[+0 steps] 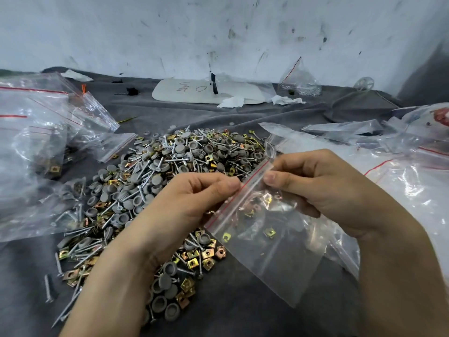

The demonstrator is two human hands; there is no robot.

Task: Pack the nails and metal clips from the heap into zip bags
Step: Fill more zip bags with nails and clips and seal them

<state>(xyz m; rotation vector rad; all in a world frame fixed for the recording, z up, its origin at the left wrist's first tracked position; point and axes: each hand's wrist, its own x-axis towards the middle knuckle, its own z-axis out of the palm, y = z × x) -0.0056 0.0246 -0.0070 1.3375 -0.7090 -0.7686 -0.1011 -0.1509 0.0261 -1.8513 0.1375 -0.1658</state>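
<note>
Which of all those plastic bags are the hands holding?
The small zip bag in front, beside the heap. The left hand and right hand pinch its red-striped top; the other bags sit on the cloth, untouched.

- Your zip bag (272, 259) was clear, with a thin red stripe along its seal.
- In your heap (136, 190), the nails (179, 161) were silver, the caps (181, 149) grey, the metal clips (207, 253) brass-gold, some coppery.
- The cloth (243, 312) on your worktop was dark grey.
- The wall (218, 32) was white, flecked with dark scuffs.
</note>
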